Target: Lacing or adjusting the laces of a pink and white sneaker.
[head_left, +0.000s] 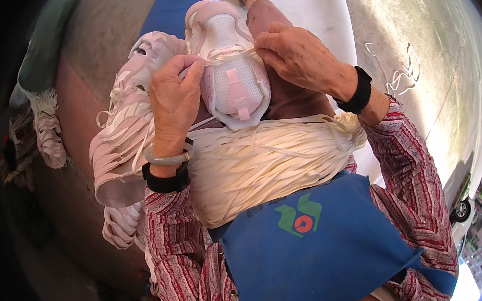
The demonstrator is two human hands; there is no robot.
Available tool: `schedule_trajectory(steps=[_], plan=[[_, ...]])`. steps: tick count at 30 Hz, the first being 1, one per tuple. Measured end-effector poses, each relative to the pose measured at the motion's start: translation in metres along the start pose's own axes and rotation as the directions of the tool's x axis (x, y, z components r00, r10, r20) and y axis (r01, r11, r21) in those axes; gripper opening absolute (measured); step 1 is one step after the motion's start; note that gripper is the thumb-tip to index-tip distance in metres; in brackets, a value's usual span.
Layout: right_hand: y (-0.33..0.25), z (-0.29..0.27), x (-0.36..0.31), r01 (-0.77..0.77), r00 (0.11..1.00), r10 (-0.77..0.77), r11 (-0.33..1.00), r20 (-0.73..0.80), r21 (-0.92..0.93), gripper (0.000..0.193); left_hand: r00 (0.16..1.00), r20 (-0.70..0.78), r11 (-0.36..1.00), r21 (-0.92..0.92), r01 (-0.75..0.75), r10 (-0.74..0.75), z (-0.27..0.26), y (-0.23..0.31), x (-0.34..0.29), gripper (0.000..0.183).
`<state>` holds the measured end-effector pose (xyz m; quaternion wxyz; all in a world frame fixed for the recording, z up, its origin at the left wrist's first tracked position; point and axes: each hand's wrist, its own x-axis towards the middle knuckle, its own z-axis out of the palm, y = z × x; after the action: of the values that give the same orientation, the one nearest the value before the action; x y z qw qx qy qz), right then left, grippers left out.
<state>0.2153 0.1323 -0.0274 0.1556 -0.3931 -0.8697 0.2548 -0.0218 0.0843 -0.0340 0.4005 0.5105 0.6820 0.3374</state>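
Note:
A pink and white shoe upper [220,31] with mesh panels and a pink heel tab lies across my lap, apparently without a sole. A whitish shoelace [229,56] runs across its middle. My left hand [176,93] pinches the lace at the upper's left edge between thumb and forefinger. At the right edge, my right hand [304,56] has its fingers closed on the other side of the same lace; its fingertips are partly hidden. A thick bundle of cream shoelaces [275,153] rests on my lap just below the upper.
More pink and white shoe uppers [125,139] are piled at my left, with laces hanging from them. A blue apron [309,246] covers my front. Loose white laces [406,74] lie on the concrete floor [439,30] at right. A dark green cloth [49,52] hangs at far left.

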Motion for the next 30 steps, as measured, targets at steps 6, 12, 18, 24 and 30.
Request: schedule_trajectory(steps=[6,12,18,24,30], plan=[[0.001,0.001,0.007,-0.045,0.999,0.043,0.980,0.012,0.193,0.017,0.985,0.033,0.977,-0.125,0.175,-0.172,-0.001,-0.003,-0.001,0.022],[0.006,-0.011,0.021,-0.403,0.893,0.257,0.823,0.370,0.400,0.021,0.998,-0.049,0.992,0.124,-0.037,0.044,0.004,-0.003,-0.002,0.022],[0.002,0.013,0.010,0.089,0.995,-0.086,0.994,-0.057,0.056,0.017,0.993,-0.045,0.986,0.135,-0.100,0.107,0.007,0.002,-0.001,0.022],[-0.009,0.010,-0.006,-0.049,0.989,0.082,0.968,-0.123,0.248,0.021,0.997,-0.047,0.997,0.051,-0.054,0.056,0.005,-0.016,-0.002,0.022],[-0.038,0.005,-0.014,-0.144,0.990,0.144,0.980,-0.011,-0.136,0.031,0.999,-0.026,1.000,-0.022,-0.020,0.020,0.006,-0.019,0.003,0.021]])
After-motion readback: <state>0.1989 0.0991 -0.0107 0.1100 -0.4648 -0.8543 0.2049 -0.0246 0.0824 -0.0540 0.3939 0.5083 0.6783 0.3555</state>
